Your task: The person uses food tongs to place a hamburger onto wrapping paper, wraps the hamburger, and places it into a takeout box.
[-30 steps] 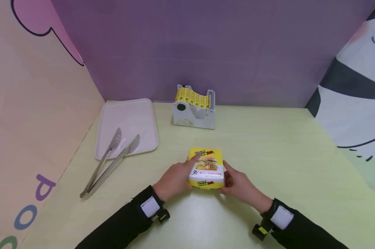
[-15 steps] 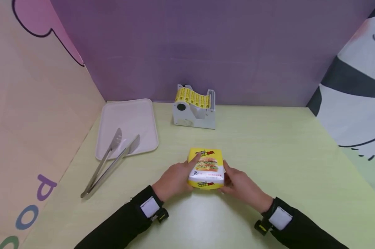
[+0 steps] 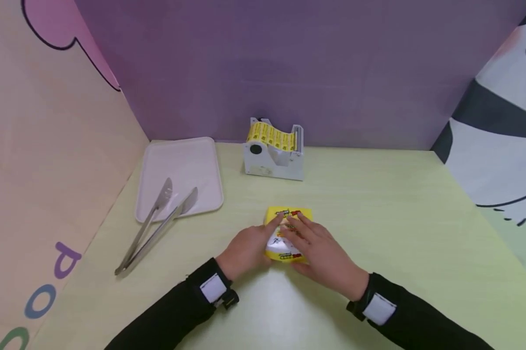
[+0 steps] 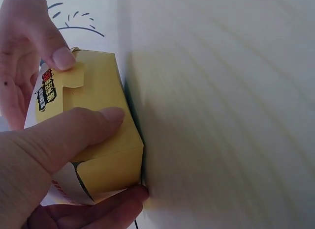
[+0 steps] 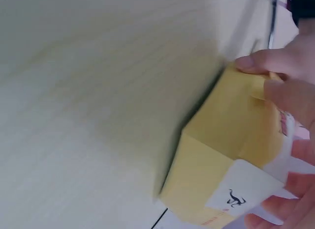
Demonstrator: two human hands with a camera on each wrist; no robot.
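Note:
A yellow and white cardboard burger box (image 3: 282, 249) with a burger picture on its lid sits on the table. My left hand (image 3: 245, 248) grips its left side; in the left wrist view the thumb lies along the yellow front (image 4: 101, 91) and fingers bend round the end. My right hand (image 3: 326, 253) lies over the lid, fingers fairly straight across the top and hiding most of the picture. Its thumb touches the box's front near the small tab, as the right wrist view of the box (image 5: 211, 135) shows. The lid is down.
Metal tongs (image 3: 151, 226) lie spread on the left, their tips over a white tray (image 3: 179, 155). A white dispenser (image 3: 273, 167) with a roll of yellow stickers (image 3: 271, 136) stands at the back, near the purple wall (image 3: 263, 63).
My right hand has moved left from the box's right side onto its lid and front. The left hand has kept its grip, and the box stays about where it was.

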